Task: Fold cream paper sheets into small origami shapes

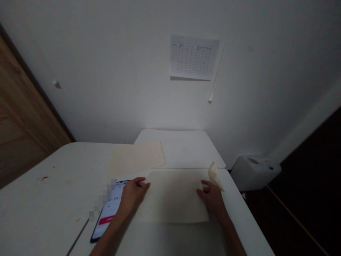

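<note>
A cream sheet of paper (173, 199) lies flat on the white table in front of me. My left hand (134, 193) is at its left edge, thumb and forefinger close together on the paper's margin. At the opposite edge, my right hand (212, 199) has its fingers curled, with the thumb on top of the sheet. Just beyond the right hand stands a small folded piece of cream paper (215, 176). Another cream sheet (137, 156) rests farther back on the left. Beside my left forearm, partly covered by it, is a phone (108, 209) with a lit timer screen.
The white table (53, 199) has a few reddish spots and a seam at left. Behind the sheet is a white board or tabletop (183, 149) against the wall. A printed chart (192, 58) hangs above. A white plastic container (253, 172) stands on the right, below table level.
</note>
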Action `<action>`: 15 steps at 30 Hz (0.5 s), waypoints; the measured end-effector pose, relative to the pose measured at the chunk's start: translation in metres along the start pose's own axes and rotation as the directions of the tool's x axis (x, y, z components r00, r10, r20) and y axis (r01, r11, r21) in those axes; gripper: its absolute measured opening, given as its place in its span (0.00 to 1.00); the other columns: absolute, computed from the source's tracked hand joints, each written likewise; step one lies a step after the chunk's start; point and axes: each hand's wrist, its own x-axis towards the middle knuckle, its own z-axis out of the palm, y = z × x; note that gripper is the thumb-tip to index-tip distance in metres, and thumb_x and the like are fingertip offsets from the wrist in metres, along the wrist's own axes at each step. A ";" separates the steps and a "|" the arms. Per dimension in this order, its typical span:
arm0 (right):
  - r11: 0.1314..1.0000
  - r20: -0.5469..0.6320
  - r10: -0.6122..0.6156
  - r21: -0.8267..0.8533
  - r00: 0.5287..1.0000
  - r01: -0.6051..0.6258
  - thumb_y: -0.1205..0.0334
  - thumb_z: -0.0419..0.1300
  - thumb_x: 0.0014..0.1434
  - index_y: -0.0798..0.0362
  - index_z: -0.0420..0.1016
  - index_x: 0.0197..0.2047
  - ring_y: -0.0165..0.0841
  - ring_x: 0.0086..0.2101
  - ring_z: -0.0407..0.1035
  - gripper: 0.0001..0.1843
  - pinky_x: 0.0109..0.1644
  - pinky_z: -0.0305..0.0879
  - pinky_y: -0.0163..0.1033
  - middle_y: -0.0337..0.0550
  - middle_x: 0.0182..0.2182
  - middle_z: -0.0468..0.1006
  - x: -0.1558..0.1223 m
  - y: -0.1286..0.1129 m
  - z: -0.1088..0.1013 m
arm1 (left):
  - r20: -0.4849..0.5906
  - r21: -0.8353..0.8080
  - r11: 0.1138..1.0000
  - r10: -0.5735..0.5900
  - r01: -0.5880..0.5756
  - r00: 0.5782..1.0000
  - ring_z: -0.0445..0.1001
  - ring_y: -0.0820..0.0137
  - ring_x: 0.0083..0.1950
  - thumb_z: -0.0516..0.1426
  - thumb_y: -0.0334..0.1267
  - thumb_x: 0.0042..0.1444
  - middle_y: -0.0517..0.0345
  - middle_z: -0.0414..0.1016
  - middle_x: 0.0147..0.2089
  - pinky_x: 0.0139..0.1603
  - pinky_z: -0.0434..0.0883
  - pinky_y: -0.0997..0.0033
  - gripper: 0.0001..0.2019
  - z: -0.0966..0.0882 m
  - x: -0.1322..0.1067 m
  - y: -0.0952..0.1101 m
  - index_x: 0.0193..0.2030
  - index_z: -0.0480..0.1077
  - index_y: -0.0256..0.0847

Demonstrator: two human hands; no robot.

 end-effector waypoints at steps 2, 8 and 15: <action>0.998 -0.042 -0.013 -0.054 0.999 0.011 0.58 0.66 0.44 0.61 0.74 0.48 0.38 0.22 0.71 0.27 0.29 0.65 0.39 0.38 0.17 0.76 -0.001 -0.002 -0.002 | 0.000 0.044 0.998 0.036 -0.036 0.999 0.73 0.64 0.23 0.63 0.46 0.39 0.60 0.74 0.21 0.22 0.62 0.71 0.16 0.001 0.001 -0.004 0.34 0.75 0.40; 0.984 -0.056 -0.072 -0.169 0.996 0.062 0.59 0.63 0.47 0.59 0.72 0.49 0.38 0.25 0.73 0.26 0.37 0.67 0.41 0.38 0.19 0.77 -0.003 -0.006 -0.003 | 0.032 0.219 0.966 0.135 -0.139 0.990 0.74 0.63 0.27 0.59 0.44 0.45 0.61 0.74 0.22 0.30 0.65 0.68 0.14 0.002 0.002 -0.008 0.37 0.72 0.39; 0.975 -0.081 -0.111 -0.200 0.991 0.093 0.59 0.62 0.46 0.58 0.73 0.48 0.38 0.25 0.73 0.24 0.39 0.66 0.41 0.37 0.19 0.77 -0.004 -0.008 0.000 | 0.089 0.482 0.836 0.250 -0.261 0.964 0.77 0.61 0.36 0.54 0.40 0.55 0.53 0.78 0.34 0.38 0.70 0.64 0.15 0.005 -0.010 -0.005 0.47 0.70 0.37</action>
